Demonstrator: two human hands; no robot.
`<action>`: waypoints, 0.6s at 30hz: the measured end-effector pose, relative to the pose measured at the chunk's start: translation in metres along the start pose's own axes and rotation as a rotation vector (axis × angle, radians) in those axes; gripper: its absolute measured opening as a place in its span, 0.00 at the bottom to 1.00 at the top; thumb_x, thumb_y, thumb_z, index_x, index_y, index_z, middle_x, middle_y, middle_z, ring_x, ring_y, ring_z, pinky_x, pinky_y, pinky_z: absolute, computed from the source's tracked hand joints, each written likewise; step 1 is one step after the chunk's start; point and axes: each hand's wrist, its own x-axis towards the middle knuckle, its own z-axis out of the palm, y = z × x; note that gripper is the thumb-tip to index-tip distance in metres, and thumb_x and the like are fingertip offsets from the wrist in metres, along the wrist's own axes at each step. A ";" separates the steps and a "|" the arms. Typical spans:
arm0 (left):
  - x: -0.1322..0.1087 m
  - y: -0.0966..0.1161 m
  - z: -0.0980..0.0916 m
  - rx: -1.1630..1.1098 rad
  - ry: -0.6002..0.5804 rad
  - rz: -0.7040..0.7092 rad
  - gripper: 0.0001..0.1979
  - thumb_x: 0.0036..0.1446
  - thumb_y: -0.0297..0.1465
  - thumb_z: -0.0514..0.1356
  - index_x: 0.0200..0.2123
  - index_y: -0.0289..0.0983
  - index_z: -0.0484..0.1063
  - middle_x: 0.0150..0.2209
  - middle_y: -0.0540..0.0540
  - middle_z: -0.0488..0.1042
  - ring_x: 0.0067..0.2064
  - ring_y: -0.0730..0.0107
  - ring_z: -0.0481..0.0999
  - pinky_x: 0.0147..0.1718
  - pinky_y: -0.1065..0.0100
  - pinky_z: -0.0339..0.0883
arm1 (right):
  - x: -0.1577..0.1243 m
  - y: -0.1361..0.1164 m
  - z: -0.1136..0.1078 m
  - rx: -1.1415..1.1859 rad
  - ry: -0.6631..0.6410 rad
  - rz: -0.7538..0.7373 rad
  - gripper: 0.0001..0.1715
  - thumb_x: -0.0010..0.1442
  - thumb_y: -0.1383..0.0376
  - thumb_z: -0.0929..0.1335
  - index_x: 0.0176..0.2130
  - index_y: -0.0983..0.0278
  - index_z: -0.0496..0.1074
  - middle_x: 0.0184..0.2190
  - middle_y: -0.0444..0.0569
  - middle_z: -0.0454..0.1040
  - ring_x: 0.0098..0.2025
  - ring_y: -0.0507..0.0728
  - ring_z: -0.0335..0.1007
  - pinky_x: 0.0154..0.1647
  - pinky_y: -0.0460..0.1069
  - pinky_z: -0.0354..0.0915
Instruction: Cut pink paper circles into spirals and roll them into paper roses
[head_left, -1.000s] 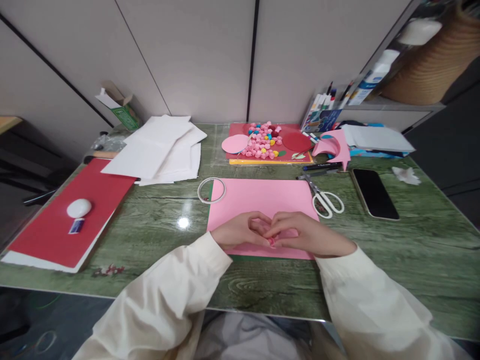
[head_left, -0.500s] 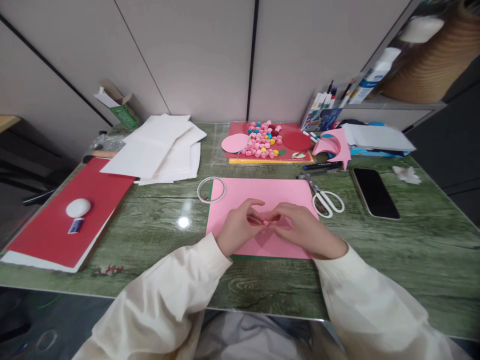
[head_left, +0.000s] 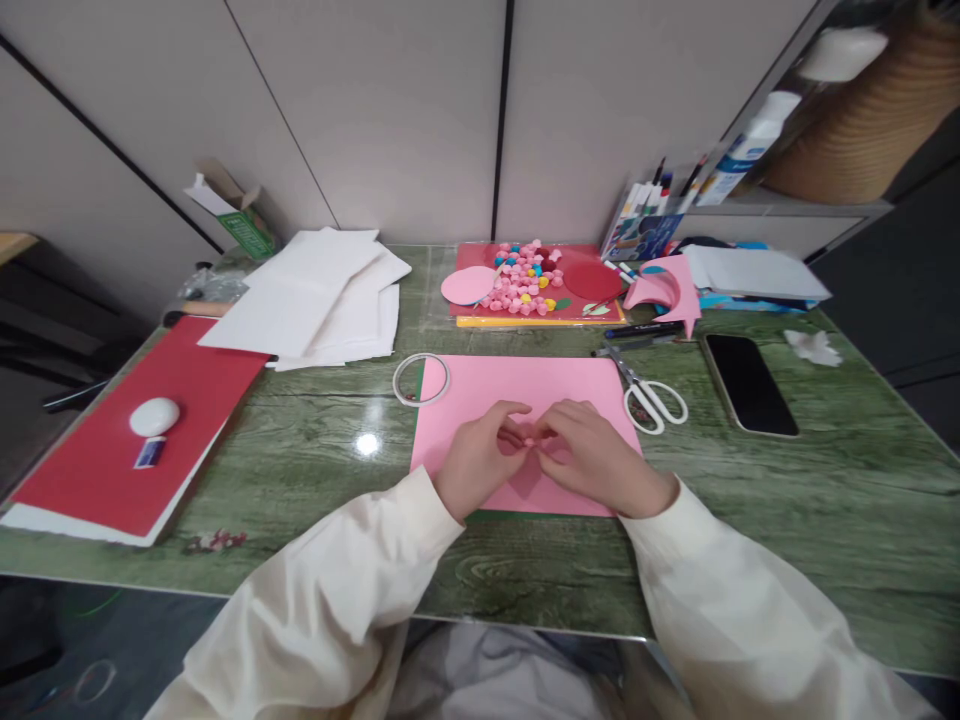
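Over the pink paper sheet (head_left: 525, 380), my left hand (head_left: 480, 455) and my right hand (head_left: 592, 455) meet at their fingertips. Between them they pinch a small pink paper piece (head_left: 529, 442); its exact shape is too small to make out, though it resembles the little pink folded pieces farther back. Both hands are closed on it. A roll of white tape (head_left: 396, 385) overlaps the sheet's upper left corner. White-handled scissors (head_left: 660, 405) lie at its right edge, beside my right hand. Green shows under the sheet's edges.
Behind the sheet, a red sheet (head_left: 469, 257) in clear plastic carries pink, yellow and blue pieces (head_left: 521, 280). White papers (head_left: 300, 290) and a red board (head_left: 97, 450) lie left. On the right are a phone (head_left: 750, 385), a pink offcut (head_left: 686, 285) and a marker box (head_left: 637, 235).
My right hand has shifted slightly left, and its fingers have changed position around the small pink piece. My left hand stays almost in place. The view has moved very little.
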 end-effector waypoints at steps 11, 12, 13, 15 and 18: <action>0.004 -0.003 0.000 -0.282 0.015 -0.055 0.19 0.46 0.26 0.62 0.43 0.37 0.65 0.32 0.47 0.75 0.36 0.70 0.76 0.40 0.66 0.69 | 0.001 0.001 0.001 0.210 0.106 0.076 0.04 0.52 0.70 0.66 0.32 0.63 0.67 0.30 0.47 0.70 0.35 0.56 0.66 0.37 0.50 0.61; 0.005 -0.004 0.000 -0.353 0.009 -0.080 0.20 0.45 0.26 0.63 0.43 0.36 0.65 0.32 0.46 0.75 0.35 0.70 0.76 0.39 0.66 0.69 | 0.001 0.001 0.001 0.257 0.117 0.101 0.03 0.52 0.69 0.66 0.32 0.62 0.67 0.29 0.47 0.70 0.34 0.55 0.66 0.36 0.50 0.62; 0.006 -0.005 0.000 -0.418 0.001 -0.106 0.21 0.44 0.27 0.64 0.43 0.36 0.64 0.32 0.46 0.75 0.35 0.70 0.76 0.38 0.66 0.70 | 0.001 0.000 0.000 0.299 0.122 0.122 0.02 0.53 0.68 0.66 0.32 0.62 0.68 0.29 0.46 0.70 0.33 0.54 0.66 0.35 0.49 0.62; 0.009 -0.008 -0.001 -0.508 -0.016 -0.149 0.22 0.42 0.27 0.66 0.42 0.36 0.64 0.31 0.47 0.75 0.33 0.71 0.76 0.36 0.67 0.70 | 0.002 -0.001 -0.001 0.360 0.112 0.154 0.02 0.54 0.67 0.66 0.32 0.63 0.69 0.29 0.46 0.71 0.32 0.53 0.66 0.34 0.49 0.62; 0.010 -0.009 -0.002 -0.527 -0.041 -0.189 0.23 0.41 0.28 0.67 0.42 0.35 0.64 0.29 0.47 0.74 0.31 0.71 0.76 0.35 0.67 0.69 | 0.003 -0.003 -0.004 0.403 0.075 0.193 0.04 0.54 0.65 0.66 0.31 0.63 0.69 0.29 0.46 0.72 0.32 0.53 0.67 0.34 0.48 0.62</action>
